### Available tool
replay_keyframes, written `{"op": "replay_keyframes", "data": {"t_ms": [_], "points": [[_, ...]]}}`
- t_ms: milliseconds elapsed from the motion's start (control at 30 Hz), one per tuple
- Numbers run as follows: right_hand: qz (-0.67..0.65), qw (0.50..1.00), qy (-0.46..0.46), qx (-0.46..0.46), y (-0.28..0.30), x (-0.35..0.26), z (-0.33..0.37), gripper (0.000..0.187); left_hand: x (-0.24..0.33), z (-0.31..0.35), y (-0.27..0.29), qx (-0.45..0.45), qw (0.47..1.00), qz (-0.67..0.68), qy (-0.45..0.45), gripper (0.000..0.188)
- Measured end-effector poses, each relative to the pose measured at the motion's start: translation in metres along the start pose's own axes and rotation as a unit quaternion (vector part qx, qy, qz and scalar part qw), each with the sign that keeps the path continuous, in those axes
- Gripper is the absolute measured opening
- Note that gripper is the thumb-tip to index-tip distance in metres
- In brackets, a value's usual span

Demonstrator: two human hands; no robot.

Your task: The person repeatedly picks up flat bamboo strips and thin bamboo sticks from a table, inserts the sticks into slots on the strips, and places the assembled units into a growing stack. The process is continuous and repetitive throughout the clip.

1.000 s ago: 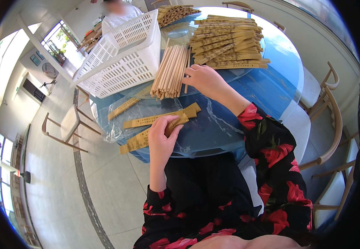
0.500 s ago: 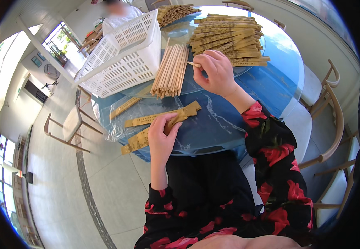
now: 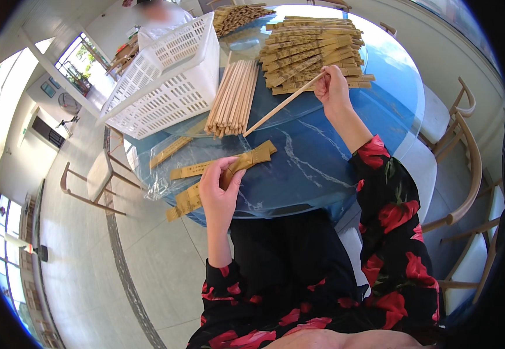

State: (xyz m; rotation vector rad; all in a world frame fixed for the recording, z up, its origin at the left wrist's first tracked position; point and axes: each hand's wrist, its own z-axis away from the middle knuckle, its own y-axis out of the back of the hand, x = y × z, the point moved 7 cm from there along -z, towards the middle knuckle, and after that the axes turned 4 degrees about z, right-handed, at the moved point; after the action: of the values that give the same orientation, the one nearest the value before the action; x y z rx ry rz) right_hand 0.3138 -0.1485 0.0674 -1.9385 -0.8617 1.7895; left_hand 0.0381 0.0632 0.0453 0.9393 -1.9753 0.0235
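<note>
My left hand [image 3: 218, 189] pinches a brown paper chopstick sleeve [image 3: 258, 155], its end pointing right over the table's near edge. More brown sleeve paper [image 3: 186, 200] sticks out to the left behind that hand; I cannot tell whether it is the same piece. In my right hand [image 3: 332, 87] is a slim wooden chopstick [image 3: 284, 106], gripped at its upper end and slanting down to the left. Its lower tip is beside a stack of bare chopsticks [image 3: 233, 99]. Just beyond my right hand lies a heap of brown sleeves [image 3: 313, 49].
A white slotted plastic basket [image 3: 165, 96] stands left of the chopsticks. Clear plastic film [image 3: 158, 181] and another sleeve [image 3: 171, 152] lie on the blue marbled table [image 3: 316, 168]. Another brown pile [image 3: 241, 17] sits at the far side, near a person [image 3: 162, 23]. Wooden chairs [image 3: 468, 168] surround the table.
My right hand has moved right and drawn the chopstick away from the stack, so its length now shows. My left hand stays on the sleeve, shifted slightly left.
</note>
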Motion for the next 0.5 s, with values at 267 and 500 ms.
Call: {"op": "replay_keyframes", "data": {"t_ms": [267,500], "points": [[0.098,0.992,0.070,-0.042,-0.018,-0.005,0.017,0.013,0.000,0.000,0.001,-0.005,1.000,0.008,0.019,0.030],[0.115,0.990,0.065,-0.041,-0.017,-0.005,0.018,0.015,-0.001,0.000,-0.001,-0.005,1.000,0.014,0.011,0.031]]}}
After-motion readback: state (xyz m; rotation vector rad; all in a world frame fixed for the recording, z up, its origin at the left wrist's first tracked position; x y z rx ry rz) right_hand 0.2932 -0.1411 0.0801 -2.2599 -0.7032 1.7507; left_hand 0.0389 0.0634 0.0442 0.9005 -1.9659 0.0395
